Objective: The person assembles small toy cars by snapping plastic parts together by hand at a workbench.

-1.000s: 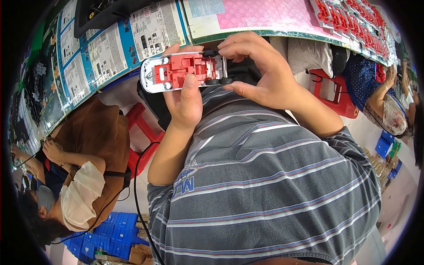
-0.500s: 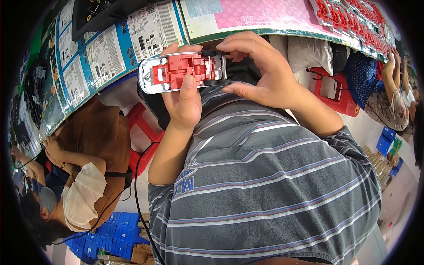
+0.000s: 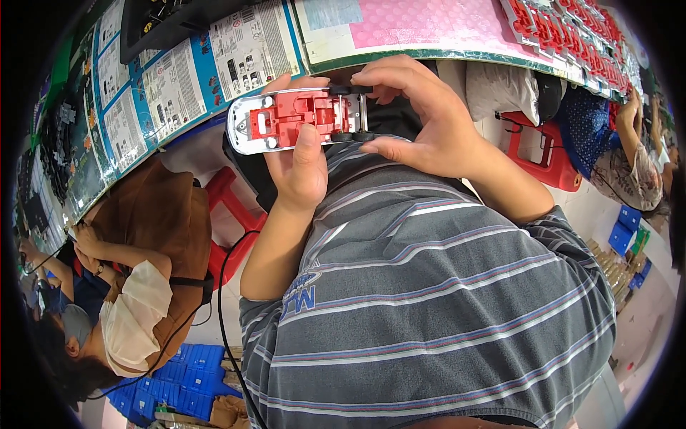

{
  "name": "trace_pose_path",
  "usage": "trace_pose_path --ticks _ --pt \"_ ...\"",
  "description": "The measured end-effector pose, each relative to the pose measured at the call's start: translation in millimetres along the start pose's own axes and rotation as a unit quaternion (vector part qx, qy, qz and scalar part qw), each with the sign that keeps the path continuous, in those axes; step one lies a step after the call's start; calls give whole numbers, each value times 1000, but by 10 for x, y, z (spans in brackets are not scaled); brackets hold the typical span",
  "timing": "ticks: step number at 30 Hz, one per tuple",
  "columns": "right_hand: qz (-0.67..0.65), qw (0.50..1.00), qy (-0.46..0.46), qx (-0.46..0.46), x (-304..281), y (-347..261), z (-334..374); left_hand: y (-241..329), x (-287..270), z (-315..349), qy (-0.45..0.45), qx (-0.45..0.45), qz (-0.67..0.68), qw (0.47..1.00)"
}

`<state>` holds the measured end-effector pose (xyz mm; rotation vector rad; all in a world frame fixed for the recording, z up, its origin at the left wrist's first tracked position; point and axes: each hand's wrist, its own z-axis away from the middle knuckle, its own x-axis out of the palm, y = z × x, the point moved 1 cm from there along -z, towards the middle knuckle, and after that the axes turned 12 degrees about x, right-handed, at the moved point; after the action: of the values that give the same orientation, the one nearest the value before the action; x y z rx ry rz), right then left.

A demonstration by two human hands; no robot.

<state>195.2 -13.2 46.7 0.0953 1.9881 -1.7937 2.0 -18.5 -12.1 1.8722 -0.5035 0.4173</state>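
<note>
A toy car (image 3: 246, 129) with a white body is turned underside up, showing its red chassis (image 3: 294, 118). My left hand (image 3: 304, 171) is closed round it, thumb across the underside and fingers behind the far side. Black wheels sit on both sides near its right end. At that end a silver wheel axle (image 3: 362, 113) carries a black wheel at each tip. My right hand (image 3: 439, 121) curves round this axle, thumb against the near wheel and forefinger at the far one. Whether the axle is seated in the chassis I cannot tell.
Beyond my hands, a worktable carries printed sheets (image 3: 171, 82), a black tray (image 3: 132, 36) and pink bubble wrap (image 3: 429, 25). Several red parts (image 3: 550, 32) stand in rows at far right. Co-workers sit on both sides. A black cable (image 3: 221, 314) hangs at my left.
The toy car and both hands have shifted very slightly right and nearer to me. My grip looks the same.
</note>
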Motion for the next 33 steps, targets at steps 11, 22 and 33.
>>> trace_pose_path --ticks 11,22,33 --pt "-9 1000 -5 20 -125 62 4 -32 -7 -19 -15 -13 -28 999" --pt "417 812 397 95 -2087 -13 -1298 -120 3 -19 -12 -44 -8 999" --pt "383 924 11 13 -1396 198 -1949 -93 7 -32 5 -52 4 999"
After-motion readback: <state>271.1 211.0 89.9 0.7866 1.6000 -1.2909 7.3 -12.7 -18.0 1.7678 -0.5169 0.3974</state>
